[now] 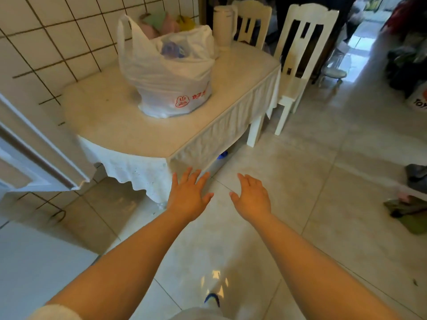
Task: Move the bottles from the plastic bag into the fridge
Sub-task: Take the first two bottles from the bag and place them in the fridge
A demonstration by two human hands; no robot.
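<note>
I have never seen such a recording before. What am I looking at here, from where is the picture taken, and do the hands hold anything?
There is no machine here. A person wears a camera on the head, and it looks forward and down, so you see that person's own two bare arms stretched out over a tiled floor.

The left hand and the right hand are both open, fingers spread, and hold nothing.

Ahead stands a table with a white cloth. On it sits a white plastic bag with a red rabbit print; something bluish shows through near its top, but bottles cannot be told clearly. Behind the bag stands a white jug. Two white chairs stand at the far side.
</note>
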